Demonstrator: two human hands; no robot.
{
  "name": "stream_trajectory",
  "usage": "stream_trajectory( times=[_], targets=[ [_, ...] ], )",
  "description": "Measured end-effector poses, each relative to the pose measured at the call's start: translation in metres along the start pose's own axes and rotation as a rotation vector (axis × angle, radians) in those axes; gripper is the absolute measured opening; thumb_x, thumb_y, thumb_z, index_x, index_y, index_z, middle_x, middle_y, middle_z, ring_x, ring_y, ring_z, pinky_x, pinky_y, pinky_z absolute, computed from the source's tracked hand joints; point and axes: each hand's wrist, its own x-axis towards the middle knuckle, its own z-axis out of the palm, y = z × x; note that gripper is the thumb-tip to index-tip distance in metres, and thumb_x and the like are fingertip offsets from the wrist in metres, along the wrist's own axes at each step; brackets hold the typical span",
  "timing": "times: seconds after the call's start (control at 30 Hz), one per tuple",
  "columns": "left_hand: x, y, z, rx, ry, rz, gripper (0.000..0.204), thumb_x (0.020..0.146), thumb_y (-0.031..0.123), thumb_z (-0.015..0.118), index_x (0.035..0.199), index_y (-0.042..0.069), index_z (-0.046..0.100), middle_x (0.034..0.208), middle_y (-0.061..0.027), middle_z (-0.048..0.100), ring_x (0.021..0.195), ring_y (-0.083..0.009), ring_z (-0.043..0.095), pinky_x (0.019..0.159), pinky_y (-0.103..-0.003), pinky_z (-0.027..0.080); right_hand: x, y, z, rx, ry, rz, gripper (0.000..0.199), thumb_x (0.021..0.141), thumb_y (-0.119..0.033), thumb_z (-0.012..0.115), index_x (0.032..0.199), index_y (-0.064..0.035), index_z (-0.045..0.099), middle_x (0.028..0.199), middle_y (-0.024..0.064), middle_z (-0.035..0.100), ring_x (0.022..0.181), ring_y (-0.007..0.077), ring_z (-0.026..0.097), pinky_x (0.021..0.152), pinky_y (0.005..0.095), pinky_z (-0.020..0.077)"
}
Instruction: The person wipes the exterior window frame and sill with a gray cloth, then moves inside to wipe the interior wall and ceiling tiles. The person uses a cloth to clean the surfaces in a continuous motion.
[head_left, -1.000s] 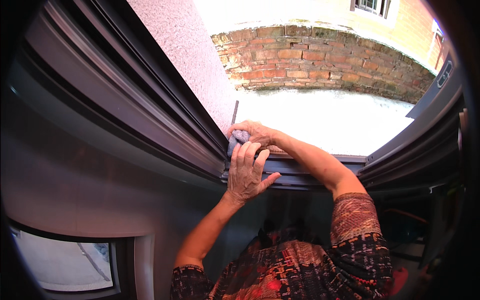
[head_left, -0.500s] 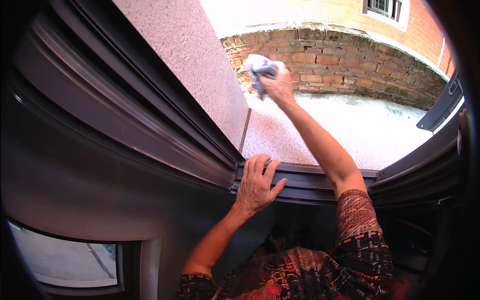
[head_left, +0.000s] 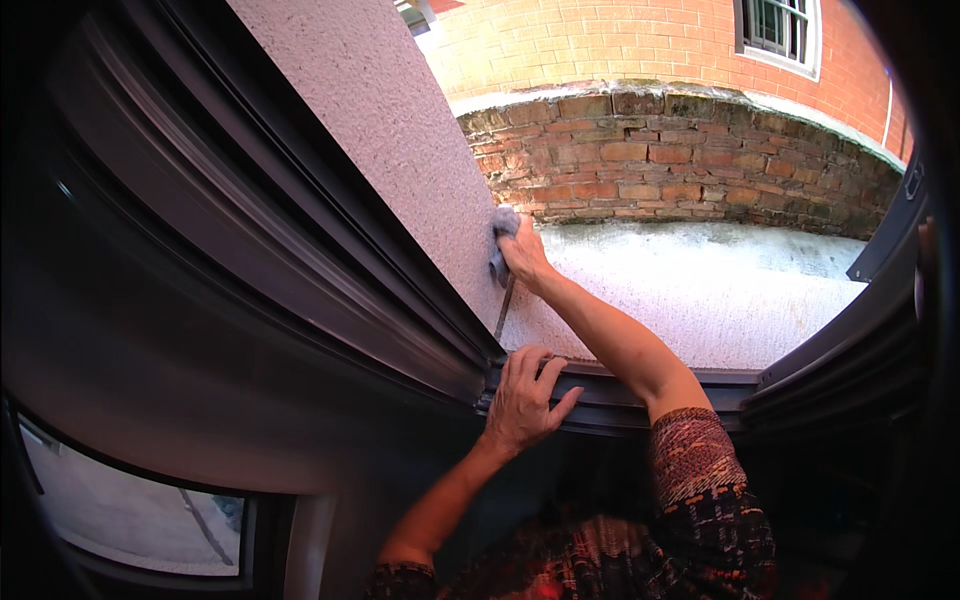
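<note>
My right hand [head_left: 524,258] reaches out through the open window and grips a small grey cloth [head_left: 501,232], pressing it against the rough pale wall reveal [head_left: 400,140] outside. A thin dark rod [head_left: 503,308] hangs just below the cloth. My left hand [head_left: 522,398] rests flat on the dark window frame's lower corner [head_left: 600,395], fingers spread over its edge. My patterned short sleeve [head_left: 700,470] shows at the lower right.
The dark window frame [head_left: 300,260] with several grooved rails runs diagonally at left. Outside lie a white rough ledge [head_left: 700,290], a low brick wall [head_left: 680,160] and a brick building with a window [head_left: 780,30]. A lower glass pane [head_left: 130,500] sits bottom left.
My right hand with the cloth moved from the frame corner out and up toward the brick wall, then came back down onto the wall reveal. My left hand stayed on the frame.
</note>
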Motion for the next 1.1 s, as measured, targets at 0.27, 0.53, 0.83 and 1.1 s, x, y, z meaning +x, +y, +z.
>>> stream_trajectory(
  times=[0.27, 0.53, 0.83, 1.1],
  targets=[
    [-0.001, 0.001, -0.004, -0.023, -0.024, -0.039, 0.032, 0.077, 0.025, 0.069, 0.097, 0.003, 0.055, 0.105, -0.0148, 0.05, 0.104, -0.0327, 0.047, 0.091, -0.043, 0.041, -0.05, -0.138, -0.002, 0.264, -0.018, -0.242, 0.049, 0.072, -0.014, 0.058, 0.118, -0.001, 0.045, 0.107, 0.0166, 0.046, 0.098, 0.0256, 0.049, 0.081, 0.0345, 0.0439],
    [0.0, 0.0, -0.001, -0.049, 0.021, -0.054, 0.027, 0.075, 0.022, 0.07, 0.091, 0.004, 0.058, 0.101, -0.0123, 0.053, 0.099, -0.0319, 0.05, 0.089, -0.041, 0.042, -0.028, -0.29, 0.001, 0.388, -0.01, -1.432, 0.039, 0.086, -0.025, 0.056, 0.123, -0.0141, 0.049, 0.13, 0.0229, 0.037, 0.123, 0.0381, 0.032, 0.102, 0.0476, 0.0278],
    [0.002, 0.002, 0.0, -0.079, 0.057, -0.056, 0.025, 0.074, 0.019, 0.069, 0.089, 0.003, 0.058, 0.099, -0.0126, 0.053, 0.099, -0.0324, 0.05, 0.087, -0.041, 0.043, 0.044, -0.243, -0.001, 0.254, 0.137, -0.674, 0.038, 0.087, -0.031, 0.052, 0.117, -0.0072, 0.05, 0.122, 0.0287, 0.036, 0.112, 0.038, 0.037, 0.094, 0.0524, 0.0326],
    [0.002, 0.001, -0.001, -0.079, 0.042, -0.069, 0.022, 0.073, 0.018, 0.069, 0.086, 0.003, 0.058, 0.096, -0.0116, 0.054, 0.096, -0.0311, 0.051, 0.083, -0.04, 0.043, 0.046, -0.068, -0.025, -0.197, -0.02, -0.17, 0.033, 0.077, -0.021, 0.052, 0.095, 0.0047, 0.062, 0.098, 0.0297, 0.06, 0.095, 0.0391, 0.059, 0.082, 0.0427, 0.0465]
  ],
)
